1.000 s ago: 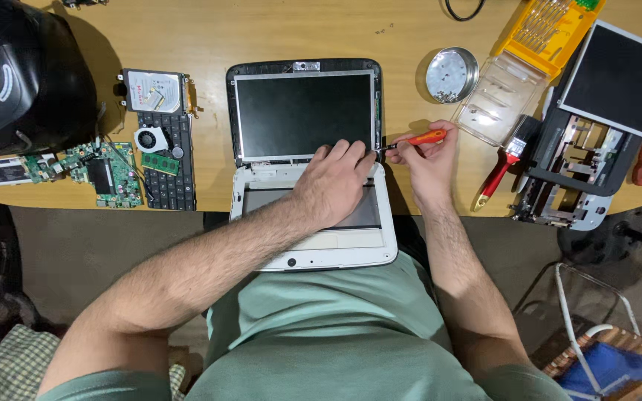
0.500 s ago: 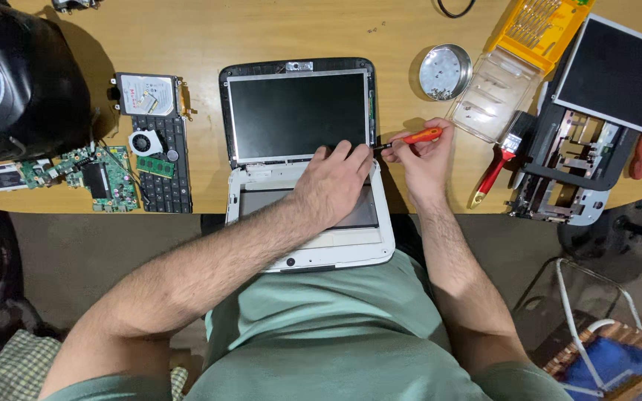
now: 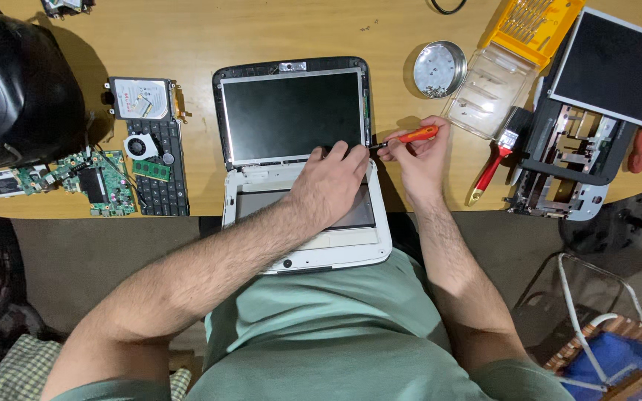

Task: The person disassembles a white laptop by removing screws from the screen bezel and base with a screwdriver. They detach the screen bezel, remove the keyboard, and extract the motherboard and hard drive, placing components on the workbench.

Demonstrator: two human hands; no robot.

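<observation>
A small white laptop (image 3: 302, 249) lies open flat on the wooden table's near edge, its dark screen (image 3: 291, 115) facing up and its keyboard bay empty. My left hand (image 3: 332, 186) rests palm down on the hinge area at the screen's lower right corner, pressing on it. My right hand (image 3: 419, 156) holds an orange-handled screwdriver (image 3: 409, 137), whose tip points left at the laptop's right hinge, beside my left fingertips.
Left of the laptop lie a detached keyboard (image 3: 159, 174) with a fan and a drive on it, a green circuit board (image 3: 94, 182) and a black helmet (image 3: 16, 89). To the right are a round metal tin (image 3: 440, 68), a yellow bit case (image 3: 533, 26), a red-handled brush (image 3: 495, 160) and another dismantled laptop (image 3: 596, 104).
Both hands stay at the right hinge; the screwdriver tip remains there. Only the view has shifted slightly.
</observation>
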